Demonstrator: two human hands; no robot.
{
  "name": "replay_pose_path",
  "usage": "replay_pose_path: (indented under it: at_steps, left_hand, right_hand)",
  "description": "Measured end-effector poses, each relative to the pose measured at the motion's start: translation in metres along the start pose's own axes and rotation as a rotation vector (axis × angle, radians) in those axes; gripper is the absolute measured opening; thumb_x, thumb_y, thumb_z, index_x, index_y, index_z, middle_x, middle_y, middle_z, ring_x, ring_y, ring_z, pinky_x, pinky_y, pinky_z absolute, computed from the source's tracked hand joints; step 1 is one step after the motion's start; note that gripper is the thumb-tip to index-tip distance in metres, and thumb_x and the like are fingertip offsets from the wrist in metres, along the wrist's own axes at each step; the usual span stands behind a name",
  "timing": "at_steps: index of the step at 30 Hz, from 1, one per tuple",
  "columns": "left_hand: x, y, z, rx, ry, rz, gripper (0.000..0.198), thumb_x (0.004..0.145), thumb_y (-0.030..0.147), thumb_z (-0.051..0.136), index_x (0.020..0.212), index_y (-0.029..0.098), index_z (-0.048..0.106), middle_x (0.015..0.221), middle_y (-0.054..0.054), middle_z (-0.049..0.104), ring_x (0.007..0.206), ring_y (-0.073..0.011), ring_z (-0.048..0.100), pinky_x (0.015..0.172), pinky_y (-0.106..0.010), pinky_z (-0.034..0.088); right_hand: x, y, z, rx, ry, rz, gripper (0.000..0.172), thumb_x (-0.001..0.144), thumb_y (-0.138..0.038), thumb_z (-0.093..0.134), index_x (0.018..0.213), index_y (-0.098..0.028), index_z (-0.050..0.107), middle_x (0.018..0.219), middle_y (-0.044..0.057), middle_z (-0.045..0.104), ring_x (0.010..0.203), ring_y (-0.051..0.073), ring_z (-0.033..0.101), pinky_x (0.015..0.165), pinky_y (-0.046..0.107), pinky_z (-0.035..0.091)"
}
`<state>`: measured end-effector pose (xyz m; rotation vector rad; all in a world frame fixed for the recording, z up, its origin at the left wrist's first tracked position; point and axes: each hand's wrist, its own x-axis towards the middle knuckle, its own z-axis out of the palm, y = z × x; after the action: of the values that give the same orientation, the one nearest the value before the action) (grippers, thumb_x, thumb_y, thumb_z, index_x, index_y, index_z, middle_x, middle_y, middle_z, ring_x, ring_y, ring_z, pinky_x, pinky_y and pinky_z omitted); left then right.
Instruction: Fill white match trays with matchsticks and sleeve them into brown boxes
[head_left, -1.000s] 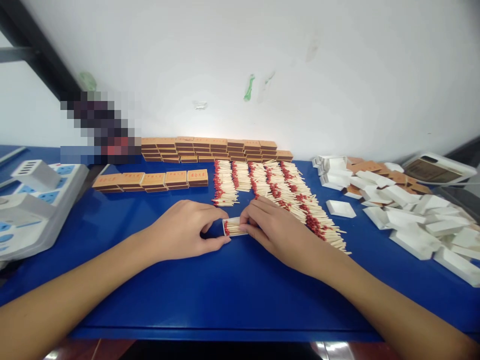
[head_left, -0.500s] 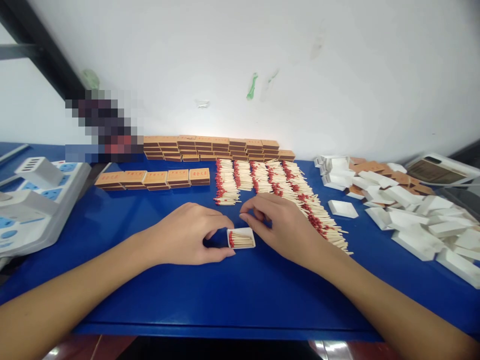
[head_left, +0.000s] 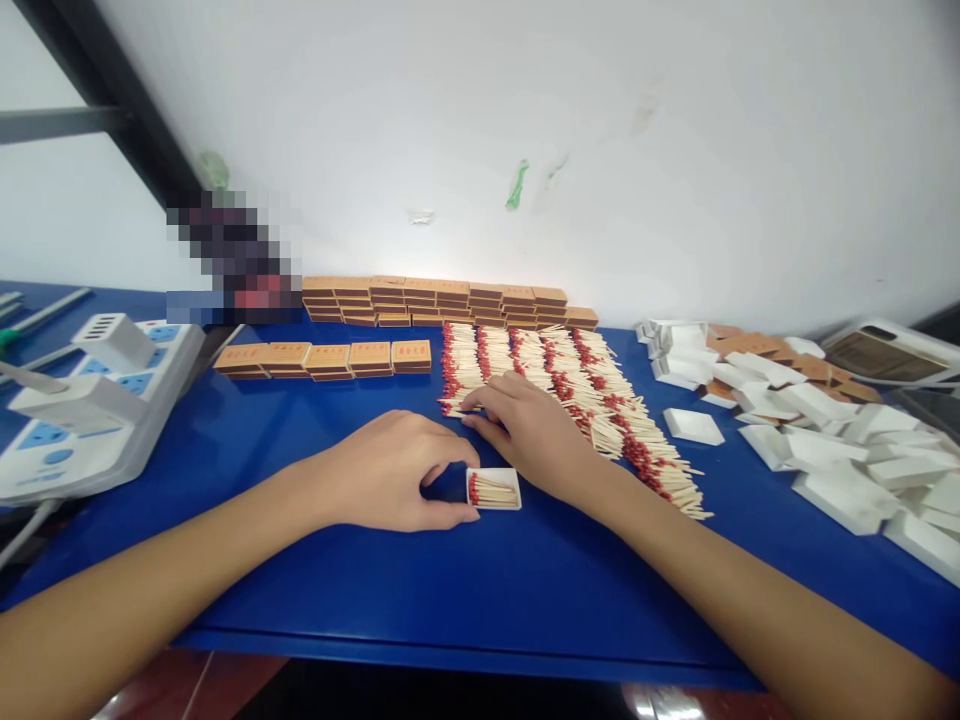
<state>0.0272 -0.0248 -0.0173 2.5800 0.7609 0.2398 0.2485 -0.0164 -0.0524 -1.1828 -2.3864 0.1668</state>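
A small white matchbox tray (head_left: 517, 492) lies on the blue table, partly filled with red-tipped matches (head_left: 491, 492). My left hand (head_left: 394, 475) grips its left end, thumb on the near side and fingers on the far side. Beyond the tray, my right hand (head_left: 529, 430) curves over the near end of the leftmost rows of loose matches (head_left: 461, 365). Its thumb and index fingertips are slightly apart at the match ends, and I see nothing held between them. The palm side of that hand is hidden.
Closed matchboxes (head_left: 330, 360) form a row at left, with stacked matchboxes (head_left: 435, 297) along the wall. A white power strip (head_left: 112, 430) sits far left. On the right are a heap of white trays (head_left: 832, 455) and a lone tray (head_left: 694, 426). The table's front edge (head_left: 450, 655) is near.
My right hand has moved away from the tray, left and forward to the leftmost matches. My left hand keeps its hold on the tray. The camera view has shifted slightly.
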Motion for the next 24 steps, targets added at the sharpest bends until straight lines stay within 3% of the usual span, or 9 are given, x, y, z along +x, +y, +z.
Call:
replay_pose_path:
  at_steps: [8, 17, 24]
  left_hand:
    - [-0.001, -0.002, -0.001, 0.007, -0.003, 0.003, 0.022, 0.088, 0.041, 0.076, 0.098, 0.021, 0.076, 0.068, 0.006, 0.060, 0.059, -0.0090, 0.052, 0.055, -0.027, 0.029]
    - [0.001, -0.010, -0.002, 0.051, 0.078, -0.072, 0.028, 0.091, 0.042, 0.074, 0.108, 0.020, 0.078, 0.066, 0.005, 0.060, 0.058, -0.0102, 0.054, 0.056, -0.027, 0.032]
    - [0.002, -0.013, 0.002, 0.057, 0.153, -0.047, 0.030, 0.091, 0.040, 0.076, 0.111, 0.018, 0.078, 0.065, 0.005, 0.060, 0.057, -0.0101, 0.055, 0.056, -0.025, 0.033]
  right_hand:
    - [-0.002, -0.005, -0.018, -0.084, -0.164, 0.106, 0.010, 0.104, -0.019, 0.063, 0.093, -0.017, 0.064, 0.097, 0.009, 0.070, 0.094, 0.024, 0.063, 0.080, 0.035, 0.047]
    - [-0.022, 0.005, -0.043, -0.001, -0.058, 0.065, 0.012, 0.106, -0.021, 0.059, 0.094, -0.020, 0.059, 0.094, 0.007, 0.066, 0.093, 0.023, 0.061, 0.078, 0.034, 0.046]
    - [-0.030, -0.012, -0.042, 0.084, -0.126, 0.013, 0.008, 0.106, -0.020, 0.059, 0.099, -0.019, 0.062, 0.099, 0.007, 0.068, 0.094, 0.022, 0.064, 0.078, 0.032, 0.049]
